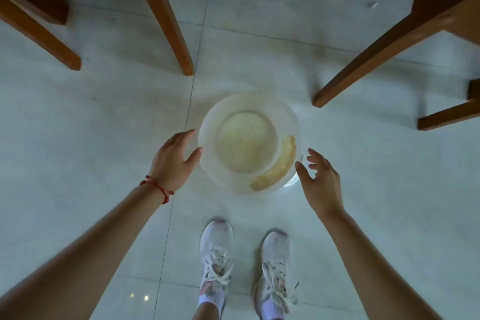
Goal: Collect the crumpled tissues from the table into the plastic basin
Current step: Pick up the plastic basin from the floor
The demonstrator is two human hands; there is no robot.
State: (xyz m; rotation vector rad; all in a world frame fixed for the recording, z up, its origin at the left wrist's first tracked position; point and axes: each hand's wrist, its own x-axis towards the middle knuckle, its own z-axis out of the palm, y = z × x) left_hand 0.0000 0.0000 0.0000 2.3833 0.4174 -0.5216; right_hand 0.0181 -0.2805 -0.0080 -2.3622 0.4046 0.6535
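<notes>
A round translucent white plastic basin [207,148] stands on the tiled floor below me, with a yellowish bottom and nothing inside it. My left hand [172,161] is at its left rim, fingers spread, thumb touching the rim. My right hand [320,179] is at the basin's right side, fingers apart, thumb near the rim; whether it touches is unclear. Neither hand has closed on the basin. No tissues and no table top are in view.
Wooden furniture legs [161,15] stand beyond the basin at left, and a dark wooden leg [384,52] slants in at right. My two white shoes [217,254] stand just in front of the basin. A small white scrap [374,5] lies on the floor far right.
</notes>
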